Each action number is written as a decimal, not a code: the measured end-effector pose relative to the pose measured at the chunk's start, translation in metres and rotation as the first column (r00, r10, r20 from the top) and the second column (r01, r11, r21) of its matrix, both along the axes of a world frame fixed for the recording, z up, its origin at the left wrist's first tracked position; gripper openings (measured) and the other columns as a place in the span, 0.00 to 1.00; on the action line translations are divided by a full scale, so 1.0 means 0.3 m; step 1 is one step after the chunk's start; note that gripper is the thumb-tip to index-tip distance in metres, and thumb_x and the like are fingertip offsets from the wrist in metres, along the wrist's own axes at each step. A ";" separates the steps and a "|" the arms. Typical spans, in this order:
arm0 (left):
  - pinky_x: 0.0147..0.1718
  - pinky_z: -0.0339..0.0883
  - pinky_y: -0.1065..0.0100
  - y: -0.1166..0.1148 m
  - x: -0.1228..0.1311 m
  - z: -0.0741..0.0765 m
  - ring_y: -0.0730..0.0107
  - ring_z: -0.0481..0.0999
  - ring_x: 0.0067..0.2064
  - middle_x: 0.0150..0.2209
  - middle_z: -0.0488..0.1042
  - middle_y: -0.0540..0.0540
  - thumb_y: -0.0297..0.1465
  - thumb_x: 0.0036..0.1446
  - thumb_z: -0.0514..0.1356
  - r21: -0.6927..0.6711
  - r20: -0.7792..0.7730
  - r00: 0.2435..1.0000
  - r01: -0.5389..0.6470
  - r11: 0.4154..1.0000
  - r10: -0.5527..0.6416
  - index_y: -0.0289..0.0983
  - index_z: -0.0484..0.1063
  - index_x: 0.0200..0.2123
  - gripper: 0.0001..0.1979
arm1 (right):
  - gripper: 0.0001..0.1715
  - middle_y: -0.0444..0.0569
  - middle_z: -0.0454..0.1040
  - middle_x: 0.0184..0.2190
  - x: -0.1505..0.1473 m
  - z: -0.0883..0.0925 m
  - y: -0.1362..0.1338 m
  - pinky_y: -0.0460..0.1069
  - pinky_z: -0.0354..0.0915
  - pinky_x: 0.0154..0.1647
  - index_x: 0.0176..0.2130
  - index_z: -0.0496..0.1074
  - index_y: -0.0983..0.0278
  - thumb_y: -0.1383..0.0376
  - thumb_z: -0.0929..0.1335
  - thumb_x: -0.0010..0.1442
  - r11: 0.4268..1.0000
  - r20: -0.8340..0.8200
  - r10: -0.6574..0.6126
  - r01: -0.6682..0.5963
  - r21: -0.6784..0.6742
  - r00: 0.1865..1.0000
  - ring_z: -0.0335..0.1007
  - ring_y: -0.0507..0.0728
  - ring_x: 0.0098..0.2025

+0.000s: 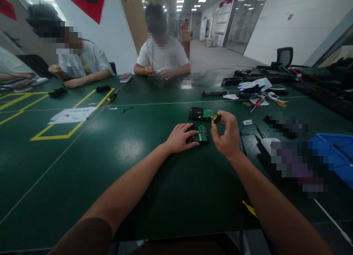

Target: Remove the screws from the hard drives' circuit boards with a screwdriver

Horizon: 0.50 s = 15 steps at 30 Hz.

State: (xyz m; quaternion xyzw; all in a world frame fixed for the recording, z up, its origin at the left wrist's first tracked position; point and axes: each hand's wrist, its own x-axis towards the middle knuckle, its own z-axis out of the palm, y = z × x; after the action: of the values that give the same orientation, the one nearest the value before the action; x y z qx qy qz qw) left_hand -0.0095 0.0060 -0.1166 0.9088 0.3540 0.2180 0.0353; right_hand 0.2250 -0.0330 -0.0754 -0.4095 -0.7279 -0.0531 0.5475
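A hard drive [203, 134] with a green circuit board facing up lies flat on the dark green table. My left hand [180, 138] grips it across its left part, thumb along the near edge and fingers over the top. A short yellow-and-black screwdriver [216, 117] is pinched in the fingers of my right hand [227, 135], just above the drive's far right corner. Its tip is too small to make out. Right behind lies a second hard drive [197, 113], its green board also up, close to the screwdriver.
To the right lie a red-handled screwdriver [257, 103], white-and-blue gloves [255, 85], a dark cylindrical tool [213, 94] and a blue bin [336, 152]. A cable [242, 141] runs beside my right wrist. Paper [73, 115] lies within yellow tape at left. Two people sit across the table.
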 end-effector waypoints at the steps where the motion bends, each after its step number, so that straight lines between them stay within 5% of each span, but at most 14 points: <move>1: 0.64 0.56 0.43 0.000 0.000 0.000 0.45 0.62 0.67 0.69 0.61 0.40 0.54 0.61 0.60 -0.002 -0.002 1.000 0.000 1.000 0.000 0.47 0.72 0.61 0.30 | 0.37 0.56 0.64 0.59 0.000 0.000 0.001 0.62 0.77 0.48 0.66 0.58 0.53 0.71 0.68 0.61 1.000 -0.004 -0.001 0.001 0.005 1.000 0.70 0.64 0.54; 15: 0.63 0.57 0.43 -0.002 0.001 -0.001 0.45 0.63 0.67 0.68 0.63 0.39 0.54 0.61 0.60 0.007 0.011 1.000 0.007 1.000 -0.007 0.46 0.73 0.61 0.30 | 0.36 0.55 0.66 0.55 0.004 0.000 0.003 0.59 0.77 0.42 0.64 0.60 0.55 0.71 0.70 0.60 0.998 0.008 -0.041 0.041 0.048 0.999 0.70 0.63 0.51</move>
State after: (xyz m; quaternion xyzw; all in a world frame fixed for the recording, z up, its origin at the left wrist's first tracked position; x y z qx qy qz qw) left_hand -0.0093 0.0054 -0.1170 0.9090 0.3498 0.2241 0.0346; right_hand 0.2261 -0.0321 -0.0755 -0.4108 -0.7204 -0.0837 0.5526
